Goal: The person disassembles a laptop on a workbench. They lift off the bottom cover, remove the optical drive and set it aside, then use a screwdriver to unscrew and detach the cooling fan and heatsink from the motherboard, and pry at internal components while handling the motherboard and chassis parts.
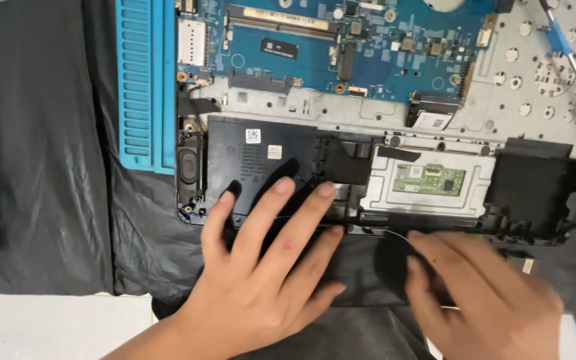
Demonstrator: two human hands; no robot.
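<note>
The left hand [261,280] lies flat, fingers open, on the laptop battery [261,160]; the right hand [488,300], blurred, fingers unclear, touches a thin wire [395,233] below the battery, which could snap if pulled.

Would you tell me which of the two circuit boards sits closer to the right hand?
The small green board in the touchpad frame, just above the right hand; the large blue board lies farther up.

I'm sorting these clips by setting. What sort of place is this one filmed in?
Most likely an electronics repair bench. An opened laptop lies with its blue circuit board exposed, on a blue ridged work mat, with a screwdriver laid beside it. The left hand rests on the laptop's black battery.
</note>
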